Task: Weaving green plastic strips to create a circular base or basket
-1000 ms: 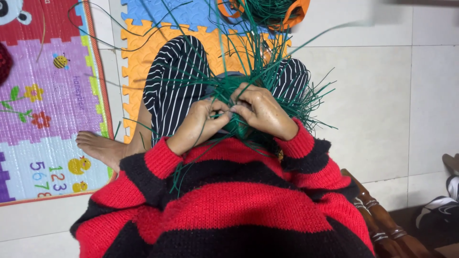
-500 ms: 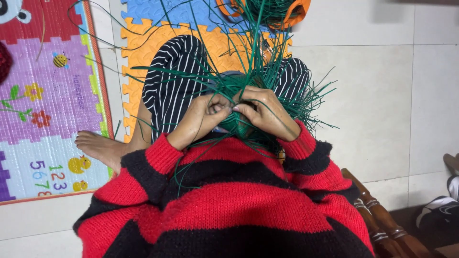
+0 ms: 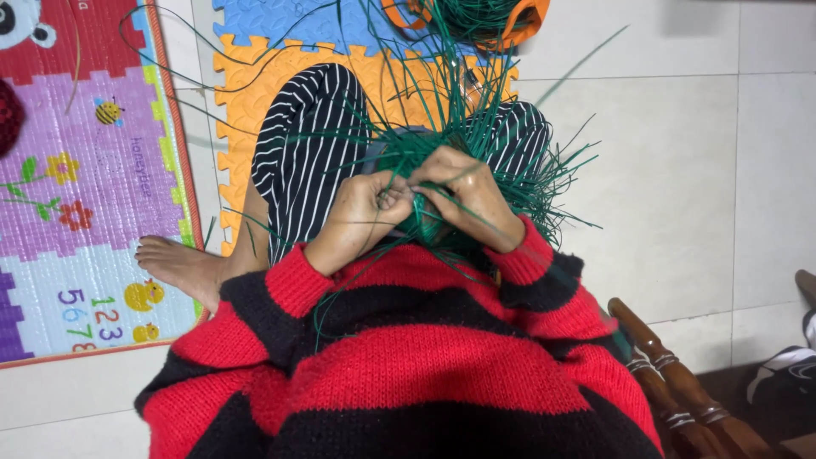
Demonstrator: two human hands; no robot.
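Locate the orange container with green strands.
Head view, top edge right of centre: the orange container sits on the floor beyond the knees, beside the orange foam mat.

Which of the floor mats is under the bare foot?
The printed play mat with numbers and ducks, left of the foot. The orange foam puzzle mat and blue one lie farther up.

You have no packages, labels, signs or screens in front of you. The nearest thing to printed matter is the play mat (image 3: pixel 76 212) on the floor at your nine o'clock: a flat rectangle with an orange border, laid out in red, purple and pale panels with small printed pictures and coloured figures along its lower edge.
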